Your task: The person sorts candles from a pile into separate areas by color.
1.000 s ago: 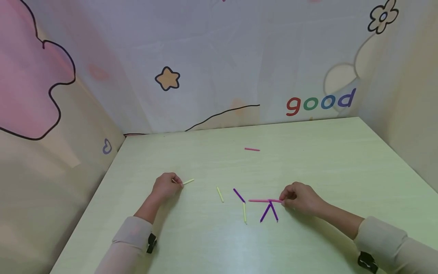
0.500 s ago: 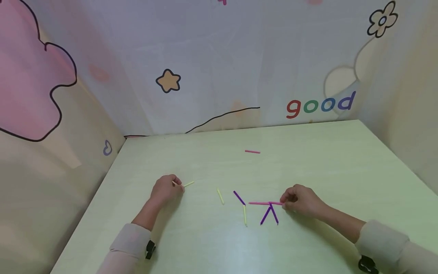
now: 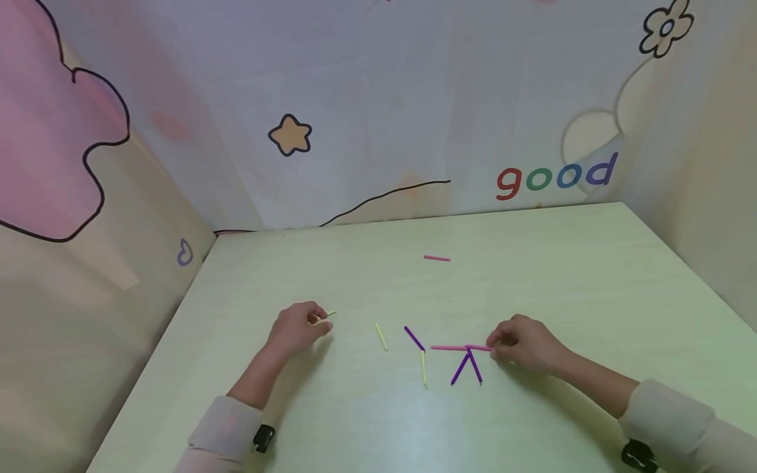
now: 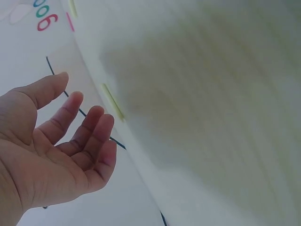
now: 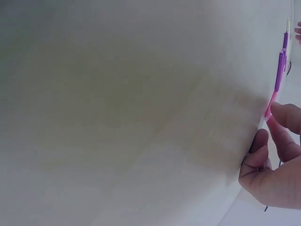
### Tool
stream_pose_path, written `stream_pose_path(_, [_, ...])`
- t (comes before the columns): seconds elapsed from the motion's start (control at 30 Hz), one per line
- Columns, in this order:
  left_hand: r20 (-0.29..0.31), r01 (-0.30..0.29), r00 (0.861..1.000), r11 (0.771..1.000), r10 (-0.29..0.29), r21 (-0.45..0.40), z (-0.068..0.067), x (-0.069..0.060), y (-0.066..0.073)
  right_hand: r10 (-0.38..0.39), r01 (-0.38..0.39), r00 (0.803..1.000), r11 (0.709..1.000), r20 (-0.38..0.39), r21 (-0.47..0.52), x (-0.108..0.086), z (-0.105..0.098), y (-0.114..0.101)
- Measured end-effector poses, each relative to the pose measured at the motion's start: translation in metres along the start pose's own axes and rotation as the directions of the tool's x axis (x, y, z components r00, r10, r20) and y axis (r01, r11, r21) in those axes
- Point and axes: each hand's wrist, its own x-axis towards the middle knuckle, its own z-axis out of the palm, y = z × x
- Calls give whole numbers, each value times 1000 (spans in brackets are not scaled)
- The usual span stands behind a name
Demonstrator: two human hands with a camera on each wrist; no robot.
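My left hand (image 3: pixel 300 328) is at the left of the sticks, its thumb apart from its loosely bent fingers. In the left wrist view a yellow stick (image 4: pixel 113 101) lies just beyond the fingertips of that hand (image 4: pixel 66 141), not gripped; the head view shows its end (image 3: pixel 332 313) past the fingers. My right hand (image 3: pixel 526 343) pinches the right end of a pink stick (image 3: pixel 476 347) between thumb and index finger. In the right wrist view the hand (image 5: pixel 277 160) holds the pink stick (image 5: pixel 271 102). Two purple sticks (image 3: pixel 460 369) (image 3: pixel 475 365) spread downward beneath that pink stick.
Another pink stick (image 3: pixel 448 347) lies left of the held one. Further left are a purple stick (image 3: pixel 414 337), a yellow stick (image 3: pixel 424 369) below it, and a separate yellow stick (image 3: pixel 381 337). One pink stick (image 3: pixel 437 258) lies farther back on the table (image 3: pixel 355 420).
My left hand has shifted slightly right, and its thumb and fingers have parted from the yellow stick. My right hand stays at the pink stick's end.
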Motion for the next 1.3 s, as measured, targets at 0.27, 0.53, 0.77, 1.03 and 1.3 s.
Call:
stream_pose_path(0.27, [5, -44, 999, 998, 44, -39, 6, -3, 9, 4, -4, 1000, 1000, 1, 20, -1, 0, 3])
stream_pose_path(0.53, [40, -80, 996, 994, 84, -79, 12, -4, 20, -9, 9, 1000, 1000, -4, 10, 0, -3, 2])
stream_pose_path(0.77, [129, -154, 977, 983, 167, -103, 20, -2, 24, -9, 9, 1000, 1000, -15, 2, 0, -1, 6])
stream_pose_path(1.03, [223, -210, 947, 972, 230, -110, 31, 6, 26, 15, -14, 1000, 1000, -19, 22, -2, 2, 8])
stream_pose_path(1.3, [295, -275, 914, 960, 281, -62, 34, 14, 33, 1, 0, 1000, 999, -23, 39, -1, 1, 8])
